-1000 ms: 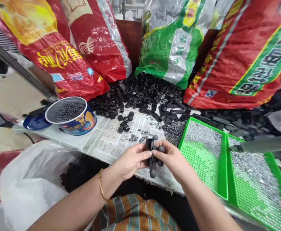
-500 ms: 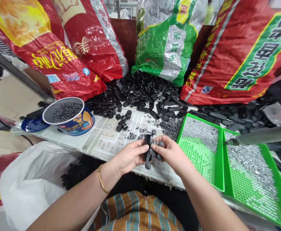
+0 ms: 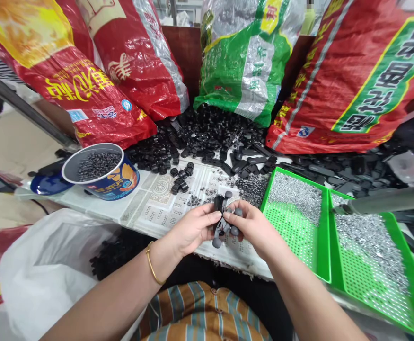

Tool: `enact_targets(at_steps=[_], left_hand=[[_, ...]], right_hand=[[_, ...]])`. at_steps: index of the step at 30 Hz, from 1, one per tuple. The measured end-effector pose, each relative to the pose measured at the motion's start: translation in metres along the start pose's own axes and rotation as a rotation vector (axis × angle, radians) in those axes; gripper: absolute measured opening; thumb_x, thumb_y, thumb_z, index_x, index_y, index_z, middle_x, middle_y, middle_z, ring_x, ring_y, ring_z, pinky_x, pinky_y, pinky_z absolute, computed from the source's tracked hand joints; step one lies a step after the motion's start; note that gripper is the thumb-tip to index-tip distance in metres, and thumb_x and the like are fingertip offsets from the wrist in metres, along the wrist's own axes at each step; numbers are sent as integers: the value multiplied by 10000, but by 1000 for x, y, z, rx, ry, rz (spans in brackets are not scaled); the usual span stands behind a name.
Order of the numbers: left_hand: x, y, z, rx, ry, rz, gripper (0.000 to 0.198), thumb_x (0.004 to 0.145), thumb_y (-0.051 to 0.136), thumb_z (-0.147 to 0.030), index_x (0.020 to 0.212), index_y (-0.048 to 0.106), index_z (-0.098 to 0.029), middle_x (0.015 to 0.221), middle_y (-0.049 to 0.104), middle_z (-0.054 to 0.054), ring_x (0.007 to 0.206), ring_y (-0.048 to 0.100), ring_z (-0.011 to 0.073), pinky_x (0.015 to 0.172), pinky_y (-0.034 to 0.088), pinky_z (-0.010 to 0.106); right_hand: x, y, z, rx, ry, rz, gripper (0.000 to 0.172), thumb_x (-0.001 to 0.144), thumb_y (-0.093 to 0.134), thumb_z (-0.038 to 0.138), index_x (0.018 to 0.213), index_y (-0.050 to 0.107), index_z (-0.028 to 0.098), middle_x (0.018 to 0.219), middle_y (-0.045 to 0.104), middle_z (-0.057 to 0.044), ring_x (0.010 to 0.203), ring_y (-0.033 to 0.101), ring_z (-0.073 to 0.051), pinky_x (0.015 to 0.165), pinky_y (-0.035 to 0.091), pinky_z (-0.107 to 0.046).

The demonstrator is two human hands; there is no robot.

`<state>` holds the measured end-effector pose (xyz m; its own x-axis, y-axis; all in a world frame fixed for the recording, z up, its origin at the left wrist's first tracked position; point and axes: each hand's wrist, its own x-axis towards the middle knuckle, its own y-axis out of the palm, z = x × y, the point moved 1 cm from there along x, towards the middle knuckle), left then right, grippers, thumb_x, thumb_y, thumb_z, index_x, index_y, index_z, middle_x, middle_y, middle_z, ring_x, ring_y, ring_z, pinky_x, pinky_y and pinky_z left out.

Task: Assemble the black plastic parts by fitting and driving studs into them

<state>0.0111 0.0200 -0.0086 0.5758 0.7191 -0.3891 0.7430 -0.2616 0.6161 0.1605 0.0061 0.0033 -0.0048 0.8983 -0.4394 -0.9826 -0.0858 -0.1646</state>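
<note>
Both hands meet above the front edge of the table. My left hand [image 3: 195,227] is closed around a black plastic part [image 3: 218,204] with a long grey piece [image 3: 217,242] across it, rounded at its ends. In my right hand [image 3: 251,221] are several dark grey round-ended plastic parts [image 3: 237,212], pinched between thumb and fingers and touching what the left hand grips. The fingers hide how the parts join. Just beyond the hands lie small black pieces [image 3: 252,187] in a loose heap.
Black plastic parts [image 3: 207,137] are piled under the red and green sacks [image 3: 242,71]. Left stands a blue tub [image 3: 116,182] of small pieces; a white bag [image 3: 25,265] opens below. Green trays [image 3: 295,237] of small metal pieces lie right, a metal bar [image 3: 387,201] over one.
The held parts have turned slightly in my fingers, their lower end swinging a little to the left. Both hands stay in nearly the same place.
</note>
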Motion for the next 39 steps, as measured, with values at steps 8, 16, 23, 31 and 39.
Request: enact_targets(at_steps=[8, 16, 23, 31, 39], left_hand=[[-3, 5, -1, 11, 12, -18, 246, 754, 611, -211, 995, 616, -158, 886, 633, 70, 707, 607, 124, 656, 484, 247], [-7, 10, -2, 4, 36, -113, 319, 666, 669, -125, 979, 625, -163, 957, 629, 64, 815, 596, 138, 711, 472, 244], [-9, 16, 2, 21, 67, -219, 418, 664, 648, -108, 1064, 598, -216, 1064, 626, 54, 837, 595, 135, 608, 457, 185], [-7, 15, 8, 40, 87, -260, 592, 683, 640, -128, 1245, 470, -202, 1103, 627, 90, 831, 595, 147, 570, 435, 179], [-6, 15, 11, 89, 145, -183, 682, 666, 605, -31, 1302, 390, -146, 1109, 630, 114, 997, 566, 168, 802, 428, 234]], right_hand=[[-1, -1, -1, -42, -56, -25, 194, 709, 587, 361, 798, 477, 228, 558, 441, 80, 405, 411, -67, 375, 347, -202], [-2, 0, 2, -5, -114, -78, 218, 664, 635, 343, 822, 584, 203, 642, 532, 45, 517, 461, -79, 490, 381, -224], [-2, -1, -3, 117, -107, -61, 262, 636, 663, 278, 867, 582, 184, 686, 581, 26, 576, 504, -82, 572, 424, -233], [0, 2, -5, 226, -100, -71, 251, 606, 699, 274, 787, 554, 177, 635, 559, 43, 557, 506, -64, 561, 430, -209], [3, 2, -7, 235, -107, -103, 272, 580, 708, 273, 778, 544, 185, 662, 548, 40, 584, 507, -75, 576, 422, -217]])
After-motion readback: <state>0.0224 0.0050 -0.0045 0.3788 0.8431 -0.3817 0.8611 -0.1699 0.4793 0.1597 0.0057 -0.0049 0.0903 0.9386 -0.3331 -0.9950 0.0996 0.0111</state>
